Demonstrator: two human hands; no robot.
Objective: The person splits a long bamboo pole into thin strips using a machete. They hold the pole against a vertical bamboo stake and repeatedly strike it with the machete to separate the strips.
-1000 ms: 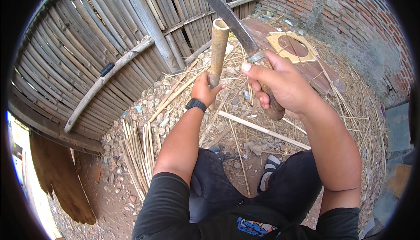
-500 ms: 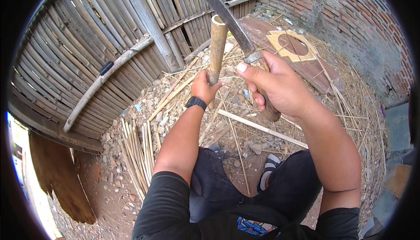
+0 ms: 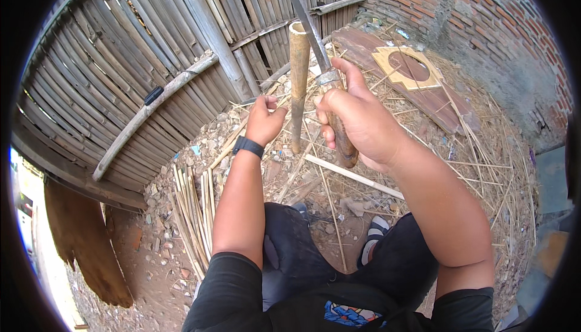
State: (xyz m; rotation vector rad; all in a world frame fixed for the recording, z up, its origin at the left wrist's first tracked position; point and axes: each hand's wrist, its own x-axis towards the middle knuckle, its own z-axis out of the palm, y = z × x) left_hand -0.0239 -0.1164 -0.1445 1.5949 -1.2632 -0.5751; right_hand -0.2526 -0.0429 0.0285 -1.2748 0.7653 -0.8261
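A thick bamboo tube (image 3: 298, 78) stands upright in front of me, its hollow cut end at the top. My left hand (image 3: 266, 121) is just left of the tube, apart from it, with thumb and fingers loosely parted and nothing in them. My right hand (image 3: 363, 117) is closed round the wooden handle (image 3: 345, 141) of a machete. The machete's dark blade (image 3: 311, 32) points up and away, passing close beside the tube's top end; whether they touch I cannot tell.
Split bamboo strips (image 3: 192, 217) lie in a bundle at left, and a pale strip (image 3: 354, 176) lies before my feet. Stones and straw cover the ground. A brown board (image 3: 445, 105) carries a yellow cut-out panel (image 3: 381, 59). Bamboo fence (image 3: 145, 47) and brick wall (image 3: 502, 35) enclose the spot.
My left hand has let go of the bamboo tube and moved slightly left. My right hand has shifted left with the machete, bringing its blade steeper and nearer the tube.
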